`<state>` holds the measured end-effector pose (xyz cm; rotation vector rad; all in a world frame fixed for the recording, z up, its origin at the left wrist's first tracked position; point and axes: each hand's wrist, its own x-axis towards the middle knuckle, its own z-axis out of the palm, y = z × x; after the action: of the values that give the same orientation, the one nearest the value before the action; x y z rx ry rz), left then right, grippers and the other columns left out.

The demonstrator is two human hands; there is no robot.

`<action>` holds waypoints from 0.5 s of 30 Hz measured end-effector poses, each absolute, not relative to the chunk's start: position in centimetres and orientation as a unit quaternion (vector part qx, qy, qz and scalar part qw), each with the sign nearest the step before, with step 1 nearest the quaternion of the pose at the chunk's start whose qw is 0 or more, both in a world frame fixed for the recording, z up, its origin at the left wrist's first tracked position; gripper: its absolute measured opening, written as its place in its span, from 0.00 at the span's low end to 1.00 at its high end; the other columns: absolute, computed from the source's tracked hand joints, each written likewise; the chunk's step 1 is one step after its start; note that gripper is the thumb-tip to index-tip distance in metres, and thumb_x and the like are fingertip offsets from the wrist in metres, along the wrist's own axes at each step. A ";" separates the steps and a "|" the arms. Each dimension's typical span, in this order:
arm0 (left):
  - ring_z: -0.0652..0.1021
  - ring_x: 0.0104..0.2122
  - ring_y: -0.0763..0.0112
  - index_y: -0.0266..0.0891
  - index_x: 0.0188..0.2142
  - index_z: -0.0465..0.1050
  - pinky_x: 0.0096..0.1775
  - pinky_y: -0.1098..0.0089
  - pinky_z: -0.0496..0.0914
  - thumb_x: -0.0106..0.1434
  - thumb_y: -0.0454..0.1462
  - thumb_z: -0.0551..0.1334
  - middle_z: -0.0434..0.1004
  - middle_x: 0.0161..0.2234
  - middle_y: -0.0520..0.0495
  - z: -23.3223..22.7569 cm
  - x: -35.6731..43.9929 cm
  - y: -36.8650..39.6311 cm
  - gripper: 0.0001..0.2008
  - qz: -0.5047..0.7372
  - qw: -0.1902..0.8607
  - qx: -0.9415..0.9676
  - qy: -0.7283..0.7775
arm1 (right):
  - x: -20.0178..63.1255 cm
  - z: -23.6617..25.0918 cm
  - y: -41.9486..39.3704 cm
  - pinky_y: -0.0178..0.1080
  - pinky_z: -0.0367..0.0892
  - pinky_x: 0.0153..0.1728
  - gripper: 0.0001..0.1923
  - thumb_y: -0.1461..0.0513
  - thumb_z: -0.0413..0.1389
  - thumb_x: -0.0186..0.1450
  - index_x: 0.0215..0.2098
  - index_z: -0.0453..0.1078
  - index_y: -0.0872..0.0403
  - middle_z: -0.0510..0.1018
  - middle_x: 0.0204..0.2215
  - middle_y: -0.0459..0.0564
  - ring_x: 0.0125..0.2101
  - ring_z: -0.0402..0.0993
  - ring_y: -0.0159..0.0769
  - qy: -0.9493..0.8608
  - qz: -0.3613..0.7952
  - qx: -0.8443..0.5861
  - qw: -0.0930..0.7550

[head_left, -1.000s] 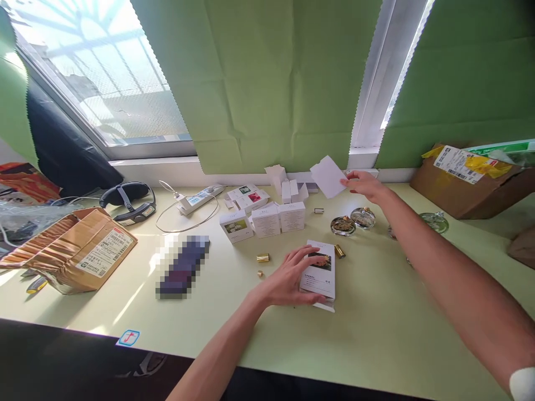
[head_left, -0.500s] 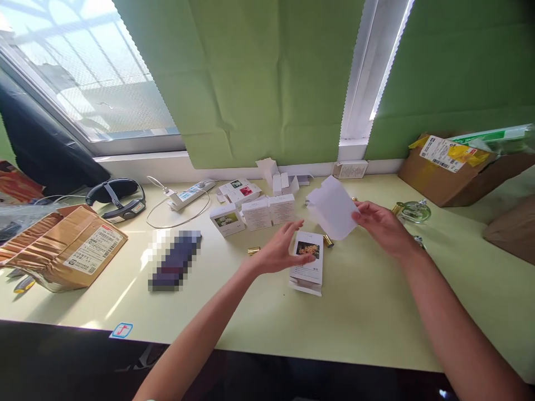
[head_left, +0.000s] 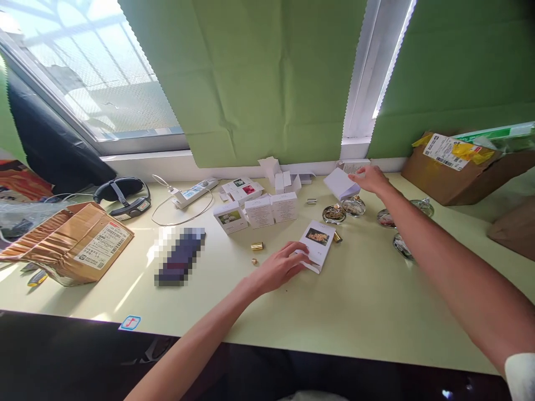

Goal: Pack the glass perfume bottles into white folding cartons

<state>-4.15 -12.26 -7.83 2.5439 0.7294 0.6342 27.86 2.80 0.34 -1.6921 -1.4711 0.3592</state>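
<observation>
White flat box, yellow flower print; white card; pale green table; gold caps.

- Left hand and forearm are bare, no watch or ring visible.
- Right hand is bare; a white sleeve edge shows at the upper arm.

Pale yellow-green table set against a white window sill. Green blinds hang partly lowered over the windows; daylight enters at left and through a narrow gap at right.
</observation>
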 end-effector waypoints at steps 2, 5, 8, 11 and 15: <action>0.73 0.55 0.63 0.43 0.45 0.70 0.54 0.61 0.71 0.72 0.37 0.53 0.71 0.52 0.41 -7.7 -4.2 -11.6 0.08 0.261 0.204 0.902 0.276 | 26.6 -0.2 0.7 0.49 0.72 0.46 0.18 0.54 0.55 0.70 0.54 0.69 0.55 0.74 0.52 0.55 0.47 0.74 0.40 -0.564 0.186 -0.693 0.410; 0.73 0.54 0.64 0.42 0.45 0.67 0.52 0.61 0.71 0.73 0.36 0.51 0.69 0.51 0.40 -7.6 -4.0 -10.9 0.08 0.321 0.187 0.879 0.301 | 24.9 -1.7 -4.2 0.45 0.75 0.32 0.26 0.42 0.52 0.66 0.32 0.75 0.55 0.80 0.33 0.58 0.31 0.78 0.42 -0.567 0.316 -0.676 0.348; 0.71 0.55 0.63 0.44 0.46 0.65 0.51 0.59 0.71 0.72 0.34 0.51 0.69 0.49 0.41 -7.6 -3.3 -11.0 0.07 0.407 0.131 0.853 0.300 | 22.8 -3.4 -8.6 0.44 0.72 0.18 0.32 0.35 0.51 0.61 0.24 0.75 0.53 0.80 0.22 0.58 0.19 0.76 0.43 -0.569 0.489 -0.608 0.260; 0.71 0.54 0.62 0.45 0.46 0.65 0.50 0.58 0.71 0.70 0.30 0.51 0.69 0.46 0.43 -7.3 -2.5 -11.7 0.10 0.446 0.076 0.852 0.263 | 20.7 -4.5 -10.8 0.43 0.75 0.19 0.31 0.35 0.49 0.62 0.39 0.77 0.50 0.84 0.34 0.56 0.26 0.81 0.45 -0.541 0.603 -0.517 0.277; 0.72 0.48 0.64 0.47 0.44 0.69 0.51 0.57 0.69 0.68 0.28 0.53 0.71 0.42 0.45 -7.3 -2.0 -12.4 0.13 0.416 0.004 0.880 0.227 | 19.3 -5.2 -10.7 0.43 0.79 0.29 0.24 0.42 0.55 0.64 0.47 0.74 0.49 0.83 0.42 0.54 0.38 0.81 0.45 -0.476 0.689 -0.386 0.387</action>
<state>-2.05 -12.38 -7.29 2.7587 0.7107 1.3049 19.33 -10.66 -5.19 -0.9823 -1.2114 1.7534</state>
